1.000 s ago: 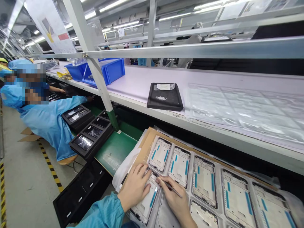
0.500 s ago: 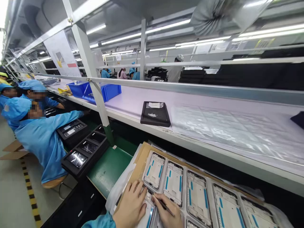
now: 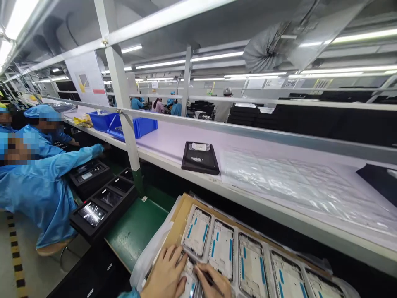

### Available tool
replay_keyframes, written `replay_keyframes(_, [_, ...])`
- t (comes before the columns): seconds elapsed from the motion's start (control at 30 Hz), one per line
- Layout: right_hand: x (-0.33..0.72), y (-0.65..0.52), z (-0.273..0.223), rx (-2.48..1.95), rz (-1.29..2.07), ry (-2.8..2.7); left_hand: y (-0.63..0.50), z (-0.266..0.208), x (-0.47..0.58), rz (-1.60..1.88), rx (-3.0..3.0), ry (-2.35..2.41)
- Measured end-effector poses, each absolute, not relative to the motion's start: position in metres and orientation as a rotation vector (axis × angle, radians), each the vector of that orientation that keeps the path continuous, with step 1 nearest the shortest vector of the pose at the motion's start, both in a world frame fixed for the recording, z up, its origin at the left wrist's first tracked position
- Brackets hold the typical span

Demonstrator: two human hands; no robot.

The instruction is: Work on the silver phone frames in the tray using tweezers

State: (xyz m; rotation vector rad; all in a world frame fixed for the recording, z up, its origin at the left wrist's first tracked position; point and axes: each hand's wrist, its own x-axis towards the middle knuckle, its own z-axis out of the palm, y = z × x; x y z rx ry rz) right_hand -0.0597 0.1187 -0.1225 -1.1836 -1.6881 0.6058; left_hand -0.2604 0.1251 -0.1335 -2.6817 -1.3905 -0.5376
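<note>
My left hand [image 3: 166,271] lies over a phone frame [image 3: 188,269] in the front left of a clear plastic tray. Its fingers are stretched out and rest on the frame's upper end, with the thumb along the side. My right hand [image 3: 214,281] is closed on dark tweezers [image 3: 209,279], held like a pen. The right fingertips meet the same frame near its top edge; the tweezers' tips are too small to make out. Farther back in the tray lie several more phone frames [image 3: 222,248], pale with black rims and blue strips.
Cardboard [image 3: 182,207] lies beneath the tray on a green bench [image 3: 136,231]. A shelf beyond carries a black tray of small white pieces [image 3: 200,159], clear plastic sheets [image 3: 288,178] and blue bins [image 3: 144,127]. Co-workers in blue sit leftward, near a black foam tray [image 3: 102,203].
The whole view has shifted slightly, and the bench and hands appear lower and farther left. Both hands stay at the same phone frame. The nearest co-worker appears farther left.
</note>
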Motion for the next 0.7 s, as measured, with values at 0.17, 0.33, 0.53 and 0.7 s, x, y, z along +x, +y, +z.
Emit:
replay_keyframes(0.17, [-0.065,0.112,-0.109,-1.166,0.592,-1.645,0.12,-0.092,-0.26,-0.461,-2.837,-1.502])
replay_keyframes(0.33, [-0.067,0.111,-0.106,-1.2,0.608,-1.622,0.121,-0.088,-0.261,-0.458,-2.884,-1.511])
replay_keyframes(0.53, [-0.065,0.112,-0.114,-1.207,0.651,-1.605,0.12,-0.091,-0.262,-0.45,-2.881,-1.533])
replay_keyframes(0.7, [-0.066,0.109,-0.119,-1.141,0.654,-1.63,0.12,-0.091,-0.261,-0.426,-2.876,-1.54])
